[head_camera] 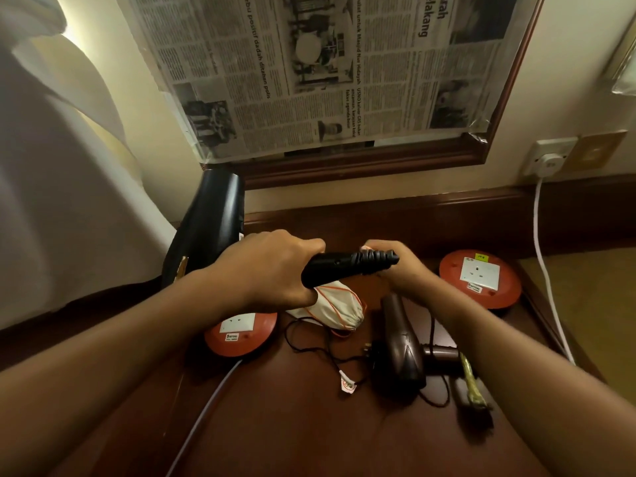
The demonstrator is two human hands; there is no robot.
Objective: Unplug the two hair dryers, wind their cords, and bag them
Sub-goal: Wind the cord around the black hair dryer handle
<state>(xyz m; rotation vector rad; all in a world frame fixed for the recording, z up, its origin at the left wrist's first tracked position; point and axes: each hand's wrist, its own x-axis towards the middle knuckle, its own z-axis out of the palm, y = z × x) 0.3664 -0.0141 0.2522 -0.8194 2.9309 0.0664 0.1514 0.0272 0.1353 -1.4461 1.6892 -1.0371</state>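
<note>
So the black hair dryer (220, 232) is gripped by its handle in the left hand (272, 266), body propped at the desk's back-left corner, while the right hand (395, 266) is closed by the cord end, can't tell on what. The brown dryer (402, 349) is lying on the desk (309, 435) beside a white drawstring bag (337, 308), between two red extension reels (241, 333)

In the middle of the frame, the left hand (272, 266) holds the handle of a hair dryer (206, 228). Its body points to the upper left. The right hand (395, 266) is just right of the handle. Below the hands, a small bag (334, 308) lies on the table (292, 425). A second hair dryer (402, 349) lies lower right of the bag. One round cord reel (241, 333) sits left of the bag, another cord reel (480, 278) at right. A wall socket (549, 160) is upper right.
</note>
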